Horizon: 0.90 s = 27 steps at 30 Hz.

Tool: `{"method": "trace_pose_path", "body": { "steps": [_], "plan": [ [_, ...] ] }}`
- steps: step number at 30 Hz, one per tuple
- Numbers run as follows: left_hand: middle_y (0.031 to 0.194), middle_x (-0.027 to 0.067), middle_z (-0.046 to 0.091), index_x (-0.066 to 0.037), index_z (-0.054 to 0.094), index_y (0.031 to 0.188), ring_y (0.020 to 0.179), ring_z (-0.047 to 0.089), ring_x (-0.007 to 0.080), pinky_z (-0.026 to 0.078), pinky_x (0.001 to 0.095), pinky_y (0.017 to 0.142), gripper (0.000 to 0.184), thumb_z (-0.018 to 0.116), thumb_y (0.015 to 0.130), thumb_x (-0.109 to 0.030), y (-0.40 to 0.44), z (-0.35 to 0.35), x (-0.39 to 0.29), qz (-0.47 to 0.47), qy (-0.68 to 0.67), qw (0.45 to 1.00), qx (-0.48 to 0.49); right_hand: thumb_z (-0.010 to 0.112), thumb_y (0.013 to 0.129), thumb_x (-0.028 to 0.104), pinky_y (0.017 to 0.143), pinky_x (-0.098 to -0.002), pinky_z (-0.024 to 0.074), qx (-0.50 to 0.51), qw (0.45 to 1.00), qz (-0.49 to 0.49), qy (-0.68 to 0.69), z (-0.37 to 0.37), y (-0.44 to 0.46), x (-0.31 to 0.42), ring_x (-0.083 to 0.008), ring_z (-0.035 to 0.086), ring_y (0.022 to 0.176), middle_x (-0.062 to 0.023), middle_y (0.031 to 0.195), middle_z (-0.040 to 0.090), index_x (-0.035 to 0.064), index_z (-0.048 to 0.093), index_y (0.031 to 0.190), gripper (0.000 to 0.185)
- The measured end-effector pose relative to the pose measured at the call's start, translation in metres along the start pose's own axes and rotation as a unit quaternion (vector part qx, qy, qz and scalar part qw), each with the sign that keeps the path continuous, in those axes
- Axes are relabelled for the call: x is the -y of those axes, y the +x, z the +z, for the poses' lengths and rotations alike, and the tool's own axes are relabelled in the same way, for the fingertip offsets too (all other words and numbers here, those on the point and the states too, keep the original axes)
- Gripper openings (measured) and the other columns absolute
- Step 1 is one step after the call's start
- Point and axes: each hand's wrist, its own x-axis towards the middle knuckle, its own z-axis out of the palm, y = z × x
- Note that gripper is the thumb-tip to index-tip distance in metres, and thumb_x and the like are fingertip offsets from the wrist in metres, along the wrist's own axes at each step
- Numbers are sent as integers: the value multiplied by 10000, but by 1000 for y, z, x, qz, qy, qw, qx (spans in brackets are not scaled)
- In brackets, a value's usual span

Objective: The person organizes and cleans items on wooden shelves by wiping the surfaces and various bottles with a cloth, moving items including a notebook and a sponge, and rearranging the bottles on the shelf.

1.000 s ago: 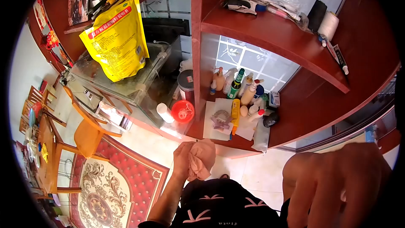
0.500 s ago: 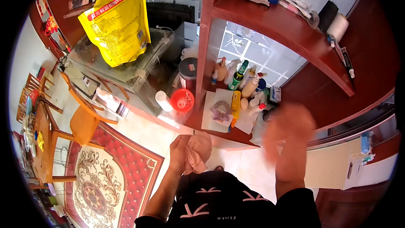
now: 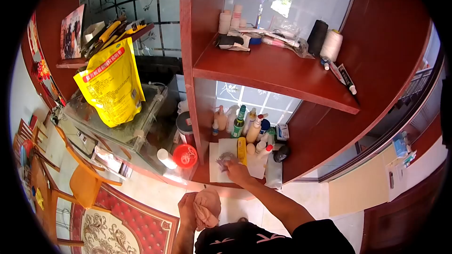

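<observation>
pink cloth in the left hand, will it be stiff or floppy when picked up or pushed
The pink cloth will probably be floppy: it bunches into soft folds in the left hand. If pushed, it is likely to crumple rather than roll, given its loose creases.

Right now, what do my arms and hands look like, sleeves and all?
Your left hand and right hand are bare, with no gloves showing. A short, black right sleeve ends near the elbow, leaving the right forearm uncovered. The left forearm is bare too; its sleeve isn't visible.
</observation>
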Motion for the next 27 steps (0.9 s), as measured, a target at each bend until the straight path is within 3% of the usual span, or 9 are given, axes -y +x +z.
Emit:
{"method": "trace_pose_path", "body": {
  "steps": [6, 9, 12, 14, 15, 16, 21, 24, 27],
  "plan": [
    [897, 116, 668, 49, 635, 972, 798, 638, 178, 530, 301, 741, 243, 498, 963, -151, 0, 8, -2, -9, -11, 999, 43, 650, 860, 120, 729, -416, 509, -174, 963, -21, 203, -26, 2, 0, -383, 631, 844, -185, 917, 625, 12, 606, 1025, 202],
    [908, 98, 666, 45, 645, 978, 827, 630, 165, 523, 292, 756, 241, 513, 961, -156, 5, 9, 3, -8, -6, 999, 45, 663, 883, 127, 682, -375, 489, -201, 941, -97, 256, -67, -14, 21, -319, 617, 773, -164, 865, 607, -12, 602, 991, 186],
    [917, 74, 662, 33, 661, 982, 866, 615, 144, 509, 273, 782, 226, 542, 953, -157, 13, 15, 10, 21, -7, 999, 49, 650, 921, 151, 628, -316, 467, -232, 928, -112, 270, -99, -28, 39, -187, 574, 704, -92, 802, 597, -7, 601, 983, 177],
    [946, 65, 665, 23, 677, 1003, 899, 609, 146, 495, 269, 820, 213, 579, 943, -155, 10, 28, -7, 81, 111, 989, 61, 631, 941, 134, 603, -270, 456, -119, 893, -18, 435, -111, -31, 41, -87, 538, 688, -20, 780, 595, 12, 621, 1001, 136],
    [969, 74, 672, 26, 678, 1029, 921, 612, 152, 495, 273, 832, 227, 572, 948, -158, 29, 22, 7, 90, 106, 987, 84, 621, 950, 124, 593, -229, 441, -130, 876, 21, 464, -127, -34, 53, -45, 524, 679, 30, 785, 588, 33, 634, 1028, 120],
    [992, 83, 678, 28, 679, 1055, 943, 614, 159, 494, 278, 843, 242, 566, 953, -161, 59, 12, 34, 102, 99, 984, 107, 630, 947, 127, 584, -224, 436, -154, 831, 31, 534, -130, -31, 58, -54, 524, 667, 26, 787, 594, 25, 626, 1037, 135],
    [1086, 106, 675, 36, 659, 1139, 1020, 613, 179, 476, 280, 902, 277, 530, 973, -145, 115, -5, 90, 90, 255, 953, 136, 662, 921, 141, 619, -213, 503, -174, 833, 11, 525, -158, -42, 60, -64, 589, 712, -8, 826, 623, 11, 612, 1022, 172],
    [1106, 124, 670, 39, 640, 1179, 1034, 609, 189, 472, 285, 934, 306, 506, 987, -157, 112, 0, 92, 89, 276, 941, 175, 663, 911, 83, 652, -214, 510, -176, 842, -41, 508, -173, -49, 56, -78, 599, 747, -36, 893, 623, -6, 611, 1094, 210],
    [1116, 118, 662, 12, 629, 1224, 1042, 601, 179, 464, 283, 937, 316, 490, 982, -135, 113, 3, 90, 64, 210, 959, 179, 669, 879, 0, 683, -239, 514, -274, 801, -106, 522, -210, -63, 88, -113, 614, 762, -79, 968, 621, -28, 623, 1081, 209]
  ]
}}
